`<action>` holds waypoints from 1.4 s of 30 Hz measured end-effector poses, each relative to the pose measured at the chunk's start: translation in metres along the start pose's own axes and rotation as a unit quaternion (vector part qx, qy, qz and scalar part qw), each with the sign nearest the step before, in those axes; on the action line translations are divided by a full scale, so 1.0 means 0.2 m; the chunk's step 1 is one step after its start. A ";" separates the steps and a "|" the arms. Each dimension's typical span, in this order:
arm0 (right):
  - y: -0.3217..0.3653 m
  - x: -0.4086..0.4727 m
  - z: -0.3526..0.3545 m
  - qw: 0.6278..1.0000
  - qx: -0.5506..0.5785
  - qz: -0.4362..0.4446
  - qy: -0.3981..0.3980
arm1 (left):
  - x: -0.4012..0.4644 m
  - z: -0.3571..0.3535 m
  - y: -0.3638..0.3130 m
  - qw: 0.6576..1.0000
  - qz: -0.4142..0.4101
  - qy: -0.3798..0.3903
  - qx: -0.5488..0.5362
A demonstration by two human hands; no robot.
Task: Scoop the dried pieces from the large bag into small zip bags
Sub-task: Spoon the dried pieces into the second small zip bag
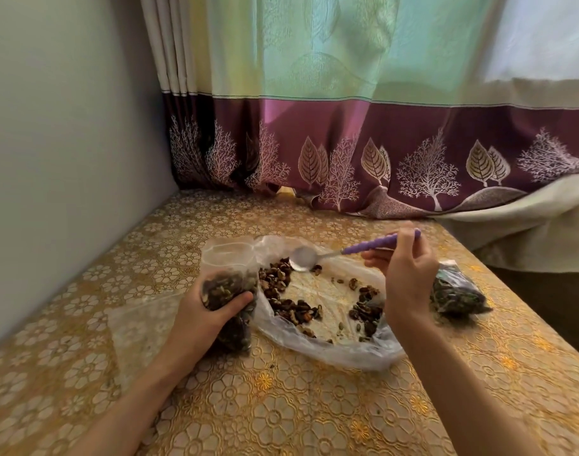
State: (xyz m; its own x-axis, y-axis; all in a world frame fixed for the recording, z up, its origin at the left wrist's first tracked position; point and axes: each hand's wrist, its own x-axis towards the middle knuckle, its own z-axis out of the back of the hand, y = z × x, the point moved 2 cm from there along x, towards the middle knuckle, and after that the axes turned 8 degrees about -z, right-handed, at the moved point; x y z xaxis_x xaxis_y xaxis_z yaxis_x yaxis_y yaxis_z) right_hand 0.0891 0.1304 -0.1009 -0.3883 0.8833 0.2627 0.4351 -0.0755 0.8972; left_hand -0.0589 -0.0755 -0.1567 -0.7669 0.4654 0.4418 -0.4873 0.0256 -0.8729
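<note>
A left hand (212, 311) grips a part-filled small zip bag (230, 291) upright, mouth open, near the table's (281, 406) middle; the right hand (408, 274) pinches a purple-handled spoon (344, 251) over dried pieces (291, 291) in the flattened large bag (330, 350). A filled bag (456, 294) lies toward the right edge.

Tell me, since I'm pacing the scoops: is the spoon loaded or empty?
Empty. The spoon bowl shows bare shiny metal, held by the right hand over the pieces in the large bag.
</note>
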 end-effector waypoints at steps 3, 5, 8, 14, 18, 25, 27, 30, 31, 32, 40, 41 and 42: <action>-0.07 -0.01 0.07 0.994 -0.101 0.043 -0.027 | 0.00 0.00 0.00 1.000 -0.006 -0.007 0.020; -0.09 -0.02 0.09 0.986 -0.148 0.067 -0.037 | 0.00 0.00 0.01 1.000 -0.004 -0.004 0.028; -0.10 -0.02 0.12 0.977 -0.193 0.082 -0.039 | 0.00 0.00 0.01 0.999 -0.007 0.001 0.035; -0.12 -0.05 0.14 0.980 -0.190 0.052 -0.015 | 0.00 0.00 0.01 0.998 -0.026 0.010 0.047; -0.16 -0.08 0.13 0.987 -0.157 -0.022 0.012 | 0.01 0.00 0.01 0.998 -0.035 0.015 0.049; -0.19 -0.09 0.11 0.977 -0.205 -0.053 0.034 | 0.01 0.02 0.00 0.996 -0.018 0.082 0.034; -0.19 -0.09 0.11 0.977 -0.187 -0.093 0.051 | 0.01 0.04 0.01 0.992 0.010 0.125 0.003; -0.19 -0.08 0.11 0.975 -0.152 -0.149 0.068 | 0.01 0.07 0.01 0.980 0.058 0.184 -0.048; -0.19 -0.08 0.11 0.974 -0.145 -0.158 0.069 | 0.01 0.08 0.01 0.977 0.062 0.199 -0.051; -0.19 -0.08 0.11 0.974 -0.141 -0.162 0.068 | 0.01 0.09 0.01 0.974 0.059 0.212 -0.046; -0.20 -0.06 0.14 0.978 -0.142 -0.154 0.019 | 0.03 0.10 0.02 0.971 0.055 0.225 -0.062; -0.19 -0.05 0.15 0.979 -0.138 -0.152 0.014 | 0.04 0.10 0.01 0.973 0.056 0.213 -0.073; -0.19 -0.05 0.15 0.980 -0.132 -0.150 0.010 | 0.04 0.10 0.01 0.975 0.058 0.199 -0.082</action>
State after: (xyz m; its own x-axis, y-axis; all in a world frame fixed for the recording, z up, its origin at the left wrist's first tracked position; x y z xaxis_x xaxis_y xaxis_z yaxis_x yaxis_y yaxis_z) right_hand 0.1007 0.1388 -0.1483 -0.4831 0.8753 -0.0215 0.0755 0.0661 0.9950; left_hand -0.0742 -0.0889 -0.1501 -0.5737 0.7795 0.2517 -0.3084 0.0791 -0.9480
